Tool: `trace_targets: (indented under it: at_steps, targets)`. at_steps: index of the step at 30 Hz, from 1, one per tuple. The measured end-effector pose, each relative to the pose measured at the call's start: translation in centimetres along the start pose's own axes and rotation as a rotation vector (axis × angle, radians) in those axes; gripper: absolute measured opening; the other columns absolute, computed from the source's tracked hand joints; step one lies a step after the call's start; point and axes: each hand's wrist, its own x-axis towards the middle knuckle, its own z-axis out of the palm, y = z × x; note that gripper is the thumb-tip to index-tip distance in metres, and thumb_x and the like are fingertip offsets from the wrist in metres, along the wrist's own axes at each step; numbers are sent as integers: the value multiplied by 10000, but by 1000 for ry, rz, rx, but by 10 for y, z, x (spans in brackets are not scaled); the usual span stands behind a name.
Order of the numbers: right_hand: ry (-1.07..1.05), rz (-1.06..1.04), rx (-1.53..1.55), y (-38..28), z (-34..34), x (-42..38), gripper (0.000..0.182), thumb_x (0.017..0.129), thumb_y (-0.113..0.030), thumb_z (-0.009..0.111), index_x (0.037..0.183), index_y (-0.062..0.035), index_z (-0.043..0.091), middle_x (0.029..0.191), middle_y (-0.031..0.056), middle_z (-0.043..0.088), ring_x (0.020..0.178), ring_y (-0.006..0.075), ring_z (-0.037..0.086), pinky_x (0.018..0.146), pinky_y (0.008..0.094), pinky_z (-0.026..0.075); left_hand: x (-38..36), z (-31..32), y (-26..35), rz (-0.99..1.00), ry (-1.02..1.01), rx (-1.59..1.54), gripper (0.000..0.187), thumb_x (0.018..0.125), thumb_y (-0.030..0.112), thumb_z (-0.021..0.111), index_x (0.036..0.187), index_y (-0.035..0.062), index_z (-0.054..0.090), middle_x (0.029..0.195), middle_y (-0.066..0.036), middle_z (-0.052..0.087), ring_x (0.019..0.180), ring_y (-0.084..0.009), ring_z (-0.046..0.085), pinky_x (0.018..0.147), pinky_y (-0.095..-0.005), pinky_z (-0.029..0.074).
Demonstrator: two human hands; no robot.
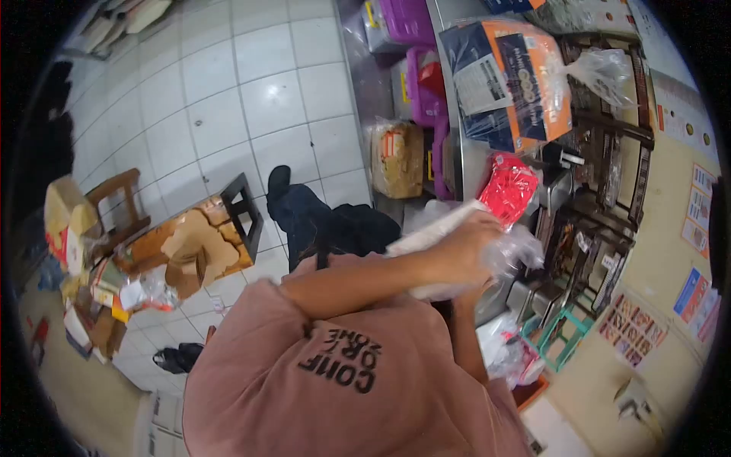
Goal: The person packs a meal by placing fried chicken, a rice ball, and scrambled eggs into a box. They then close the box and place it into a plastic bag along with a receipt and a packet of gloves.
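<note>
My left hand [468, 247] reaches across my body to the right, its fingers closed on a clear plastic bag [519, 253]. A long white pack [434, 230] in clear plastic lies under and beside that hand. My right hand [474, 291] is just below the left one, close to the underside of the bag. Its fingers are mostly hidden by the left hand and the plastic. A shiny red plastic packet [509, 185] lies just beyond my hands on the metal counter [474, 164].
On the counter sits a big plastic-wrapped orange and navy pack [506, 84], beside a dark rack [609, 152]. Purple-lidded bins [422, 84] and a brown packet [397, 160] are below. A green frame [560, 339] stands right. A wooden table [190, 244] with cardboard is left.
</note>
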Motion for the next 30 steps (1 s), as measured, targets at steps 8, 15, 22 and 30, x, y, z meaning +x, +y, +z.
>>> trace_targets:
  at_steps: [8, 15, 22, 30]
  targets:
    - [-33, -602, -484, -209, -3, 123, 715, 815, -348, 781, 1420, -69, 521, 1436, 188, 482, 1335, 398, 412, 1120, 532, 256, -148, -164, -62, -496, 82, 385, 408, 721, 145, 692, 1108, 16, 691, 999, -210, 701, 1094, -385, 614, 1045, -454, 425]
    - [494, -747, -982, -297, 56, 275, 1193, 595, -697, 862, 1561, -218, 352, 1545, 242, 366, 1312, 515, 442, 1065, 594, 375, -214, -182, -111, -771, 99, 335, 353, 765, 137, 682, 1095, 11, 705, 1021, -233, 706, 1092, -406, 618, 1034, -468, 431]
    - [321, -823, -854, -288, 18, 320, 525, 873, -376, 780, 1370, -278, 641, 1363, 238, 539, 1302, 382, 528, 1031, 465, 475, -231, -158, -131, -641, 45, 299, 348, 759, 142, 699, 1079, 5, 703, 1016, -226, 710, 1061, -412, 612, 1020, -464, 429]
    - [370, -1034, -759, -263, 10, 334, 268, 1001, -79, 610, 1245, -37, 711, 1427, 217, 565, 1290, 305, 583, 1016, 362, 485, -231, -140, -170, -668, 15, 276, 311, 734, 108, 676, 1028, 10, 699, 1010, -238, 705, 1071, -406, 612, 1042, -464, 409]
